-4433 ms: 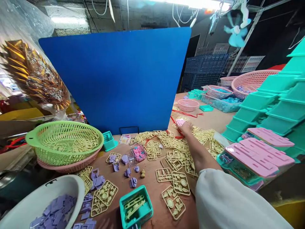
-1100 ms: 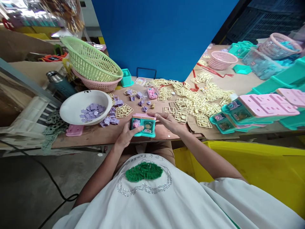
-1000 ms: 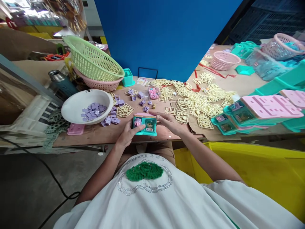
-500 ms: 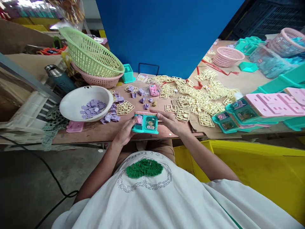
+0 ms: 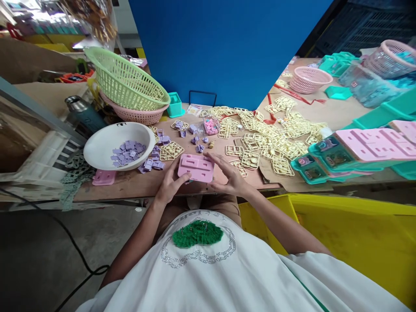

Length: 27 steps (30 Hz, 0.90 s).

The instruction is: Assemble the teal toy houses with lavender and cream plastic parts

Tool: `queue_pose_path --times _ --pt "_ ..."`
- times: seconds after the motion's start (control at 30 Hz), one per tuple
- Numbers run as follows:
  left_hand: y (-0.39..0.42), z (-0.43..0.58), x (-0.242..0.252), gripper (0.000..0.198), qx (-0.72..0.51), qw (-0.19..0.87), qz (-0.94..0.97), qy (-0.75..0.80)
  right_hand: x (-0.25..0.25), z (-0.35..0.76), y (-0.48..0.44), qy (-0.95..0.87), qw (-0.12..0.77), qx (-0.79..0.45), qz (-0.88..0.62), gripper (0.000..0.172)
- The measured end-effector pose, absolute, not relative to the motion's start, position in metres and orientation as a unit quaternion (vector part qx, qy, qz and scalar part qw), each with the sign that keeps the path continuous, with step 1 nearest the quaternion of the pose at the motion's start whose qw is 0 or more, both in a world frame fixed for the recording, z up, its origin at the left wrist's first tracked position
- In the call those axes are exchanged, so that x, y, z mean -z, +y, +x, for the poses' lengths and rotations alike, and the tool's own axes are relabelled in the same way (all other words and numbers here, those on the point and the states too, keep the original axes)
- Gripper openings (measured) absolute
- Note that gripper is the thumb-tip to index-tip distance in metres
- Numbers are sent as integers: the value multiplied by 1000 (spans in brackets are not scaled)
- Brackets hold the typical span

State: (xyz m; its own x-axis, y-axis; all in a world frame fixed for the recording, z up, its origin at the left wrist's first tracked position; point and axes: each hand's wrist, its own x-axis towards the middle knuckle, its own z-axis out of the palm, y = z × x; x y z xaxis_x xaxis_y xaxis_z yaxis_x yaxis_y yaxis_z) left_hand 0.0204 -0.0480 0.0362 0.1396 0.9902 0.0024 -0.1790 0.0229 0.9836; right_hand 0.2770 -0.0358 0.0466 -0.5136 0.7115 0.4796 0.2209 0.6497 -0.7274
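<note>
1. Pink slotted toy piece (image 5: 196, 168) sits in the person's hands, to the right of the white bowl (image 5: 97, 145), with its slotted face toward the camera.
2. Left hand (image 5: 169, 185) grips that piece by its left edge, the thumb pressed on the face; it is the hand closer to the bowl.
3. Right hand (image 5: 232, 177), farther right of the bowl, has its thumb and forefinger spread around the piece's right corners; I cannot tell whether they grip.
4. Flat purple parts (image 5: 129, 151) lie inside the bowl; more purple pieces (image 5: 152, 164) lie just right of it.
5. Behind the bowl, a green basket (image 5: 126, 76) rests in a pink basket (image 5: 143, 115).
6. Well right of the bowl, beyond the right hand, beige part frames (image 5: 250, 159) spread over the table (image 5: 130, 186).
7. Pink-topped teal boxes (image 5: 365, 145) are stacked farthest right of the bowl.
</note>
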Motion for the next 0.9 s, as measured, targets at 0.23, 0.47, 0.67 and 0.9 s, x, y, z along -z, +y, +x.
queue_pose_path --times 0.23,0.47,0.67,0.9 --pt "-60 13 -18 78 -502 507 599 364 -28 271 -53 -719 369 -446 -386 112" --pt "-58 20 -30 70 -482 491 571 448 -36 266 -45 -719 372 -416 -414 90" --pt "-34 37 -55 60 -424 698 349 460 -70 263 -21 -672 369 -482 -424 77" --pt "-35 37 -66 70 -344 783 312 414 -74 256 -24 -548 399 -562 -474 76"
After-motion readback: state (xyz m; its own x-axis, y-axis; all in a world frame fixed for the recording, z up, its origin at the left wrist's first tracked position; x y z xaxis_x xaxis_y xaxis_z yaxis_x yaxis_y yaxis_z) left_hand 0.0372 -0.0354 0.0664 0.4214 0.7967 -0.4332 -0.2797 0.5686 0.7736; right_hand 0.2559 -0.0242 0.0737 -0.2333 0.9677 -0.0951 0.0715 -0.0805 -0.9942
